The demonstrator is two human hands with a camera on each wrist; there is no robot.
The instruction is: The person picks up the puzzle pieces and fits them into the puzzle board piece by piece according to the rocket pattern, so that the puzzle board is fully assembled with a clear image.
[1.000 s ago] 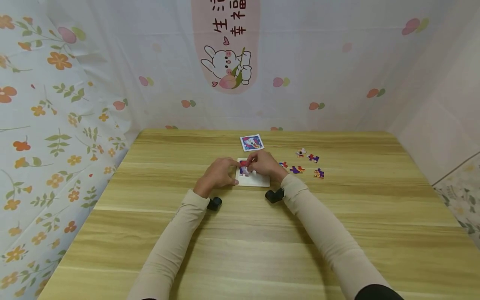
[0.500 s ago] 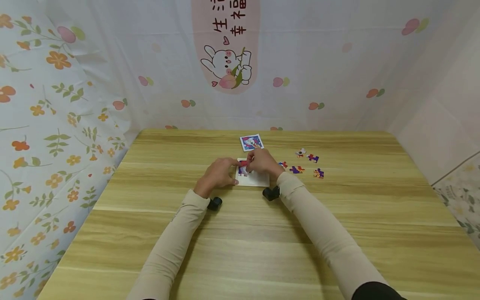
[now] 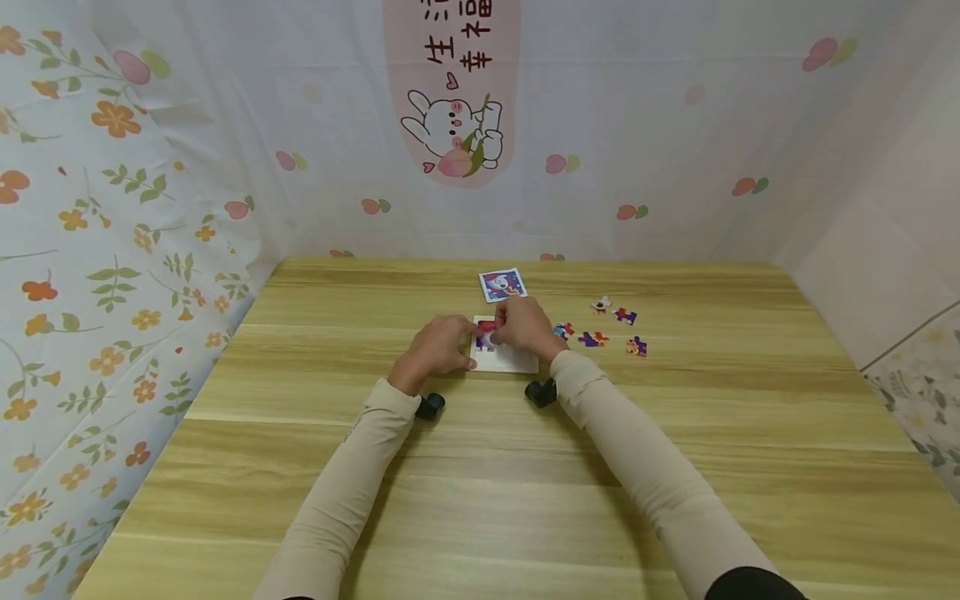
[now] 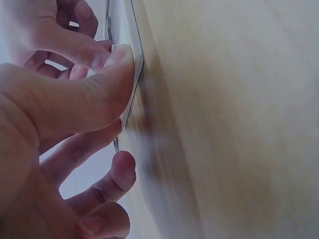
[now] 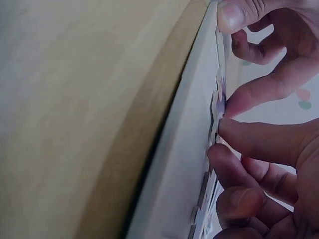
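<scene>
Currently, a puzzle piece is pinched between thumb and forefinger of the right hand, low over the left part of a white puzzle board; its outline is mostly hidden by the fingers. Left hand grips the board's left side, thumb near the near corner, forefinger at the laid pieces.

Judgement on method: keep the left grip firm so the board cannot slide; line up the tabs before pressing; push straight down, evenly, without lifting the neighbours; check the print against the picture card, just beyond the board.

Surroundings: loose pieces lie scattered right of the board. Table has a pale wood-grain top, looks flat. Behind it hangs a white cloth with a rabbit print; at left, a flowered cloth.
</scene>
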